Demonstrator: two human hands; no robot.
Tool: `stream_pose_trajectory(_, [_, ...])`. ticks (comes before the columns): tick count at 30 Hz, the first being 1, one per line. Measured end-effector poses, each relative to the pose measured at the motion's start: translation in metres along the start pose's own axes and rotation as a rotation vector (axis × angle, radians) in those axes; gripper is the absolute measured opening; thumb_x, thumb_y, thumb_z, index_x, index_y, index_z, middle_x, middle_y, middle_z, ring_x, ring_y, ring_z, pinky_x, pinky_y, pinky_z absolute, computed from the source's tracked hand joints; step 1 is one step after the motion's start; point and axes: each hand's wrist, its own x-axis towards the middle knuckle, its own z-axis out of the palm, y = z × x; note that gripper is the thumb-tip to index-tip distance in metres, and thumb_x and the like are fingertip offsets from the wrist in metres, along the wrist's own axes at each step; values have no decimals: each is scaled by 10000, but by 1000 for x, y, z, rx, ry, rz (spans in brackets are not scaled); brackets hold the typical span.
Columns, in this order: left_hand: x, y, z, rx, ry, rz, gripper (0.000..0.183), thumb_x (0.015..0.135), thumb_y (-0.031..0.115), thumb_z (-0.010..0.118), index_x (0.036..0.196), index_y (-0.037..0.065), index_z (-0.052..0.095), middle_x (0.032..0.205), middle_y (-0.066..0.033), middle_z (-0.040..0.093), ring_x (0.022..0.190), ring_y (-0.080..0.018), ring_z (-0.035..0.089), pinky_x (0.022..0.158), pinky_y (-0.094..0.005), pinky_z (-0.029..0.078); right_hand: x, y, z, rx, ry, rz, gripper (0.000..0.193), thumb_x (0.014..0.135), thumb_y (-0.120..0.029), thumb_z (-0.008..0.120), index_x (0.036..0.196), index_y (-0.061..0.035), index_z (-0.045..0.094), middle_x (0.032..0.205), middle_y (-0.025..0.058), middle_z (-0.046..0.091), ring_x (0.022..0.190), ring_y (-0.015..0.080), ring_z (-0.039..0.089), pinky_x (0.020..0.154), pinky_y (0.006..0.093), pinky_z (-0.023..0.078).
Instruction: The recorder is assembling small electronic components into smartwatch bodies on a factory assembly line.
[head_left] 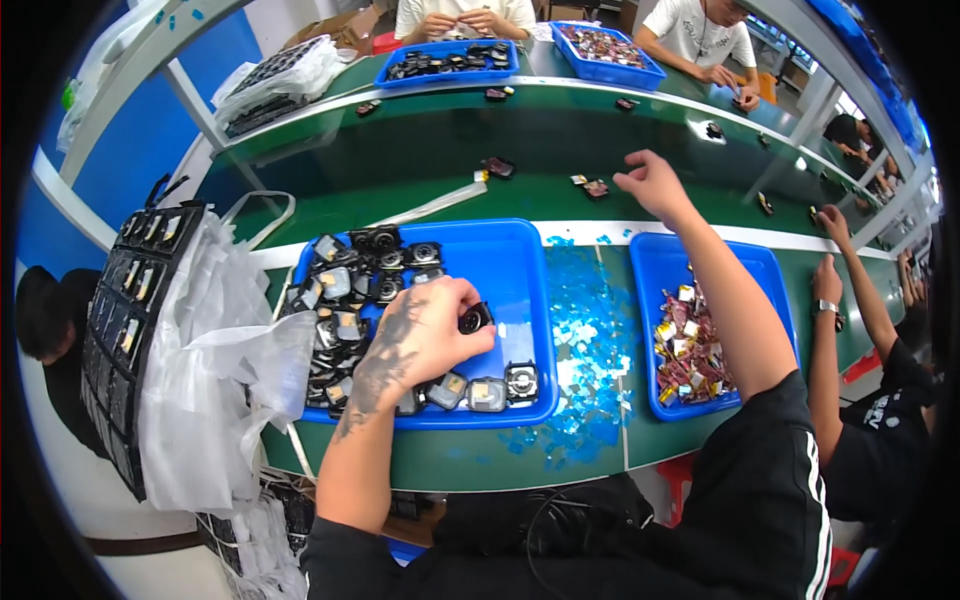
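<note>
My left hand (428, 328) is closed on a small black watch-like case (475, 318) with a round dark centre, above the large blue tray (535, 300). Similar cases (388, 258) crowd that tray's left side, and several more (487, 394) lie along its near edge. My right hand (655, 188) reaches over the green belt (400, 165), its thumb and index finger apart and nothing visible between them. Just left of those fingertips lies a small dark-red electronic part (595, 187) with a white and yellow tab. Another dark part (498, 167) rests farther left on the belt.
Under my right forearm stands a blue tray (646, 300) of dark-red parts. Blue film squares (590, 350) are strewn between the trays. Stacked black trays in white plastic (200, 370) rise at left. Co-workers' hands (465, 22) work across the belt; another person's arm (828, 310) is at right.
</note>
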Motion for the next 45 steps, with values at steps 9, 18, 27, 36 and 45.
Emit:
stream_pose_trajectory(9, [2, 14, 36, -1919, -273, -192, 458, 1008, 315, 387, 1223, -61, 536, 1046, -188, 652, 865, -291, 697, 783, -400, 599, -125, -16, -112, -282, -545, -294, 130, 795, -102, 705, 880, -8, 674, 765, 109, 662, 706, 223, 650, 668, 339, 511])
stream_pose_trajectory(18, [-3, 37, 49, -1777, -193, -251, 349, 954, 18, 450, 1293, -61, 415, 1238, -274, 575, 988, -328, 671, 892, -397, 564, -169, -23, -83, -470, -336, -454, 168, 765, -126, 748, 888, -31, 684, 840, 121, 617, 887, 317, 594, 804, 419, 486])
stream_pose_trajectory(27, [-7, 39, 61, -1499, -137, -249, 310, 970, 60, 507, 1274, 31, 451, 1099, -183, 597, 912, -258, 674, 761, -320, 578, -181, -17, -98, 609, -189, 94, 213, 879, -85, 689, 1054, -34, 578, 823, 5, 626, 727, 52, 552, 623, 214, 438])
stream_pose_trajectory(36, [-16, 54, 64, -581, 198, 341, 461, 742, 51, 793, 1187, 109, 689, 1121, -86, 530, 913, -156, 552, 724, -266, 496, -222, -64, -59, 1373, -549, 581, 259, 937, -132, 635, 1180, -82, 561, 821, -19, 590, 697, 38, 536, 531, 179, 402])
stream_pose_trajectory(45, [-21, 57, 77, -869, 221, 197, 198, 735, 17, 807, 912, 8, 721, 999, -61, 609, 751, -92, 574, 698, -236, 484, -250, -95, -11, 1602, -529, 783, 172, 972, -134, 594, 1138, -93, 570, 916, -8, 597, 696, 44, 493, 571, 189, 397])
